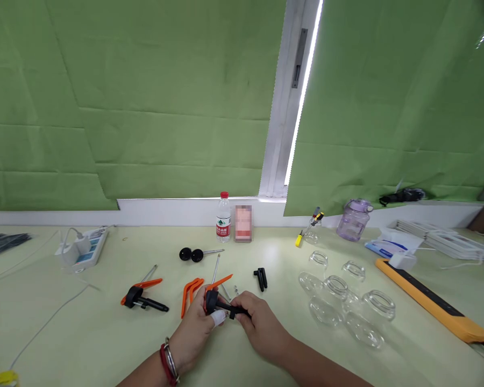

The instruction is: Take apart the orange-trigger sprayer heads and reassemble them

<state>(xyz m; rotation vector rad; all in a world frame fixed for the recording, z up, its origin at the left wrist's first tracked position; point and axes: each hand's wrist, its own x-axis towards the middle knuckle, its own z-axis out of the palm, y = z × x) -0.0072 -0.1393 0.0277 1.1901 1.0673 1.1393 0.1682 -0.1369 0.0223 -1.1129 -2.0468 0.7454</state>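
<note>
In front of me, low in the middle, both hands hold a black round-capped part with a narrow black stem and an orange lever. My left hand, with a white wrap on the thumb, grips the round cap end. The fingers of my right hand are closed on the stem. A similar black and orange assembly lies to the left. Loose orange levers rest just beyond my left hand. Two black round caps with a metal rod and two short black pieces lie farther back.
Several clear bottle-like containers lie at right, beside an orange power strip. At the back stand a water bottle, a pink phone-like rectangle, screwdrivers in a clear holder and a purple jug. A white power strip sits left.
</note>
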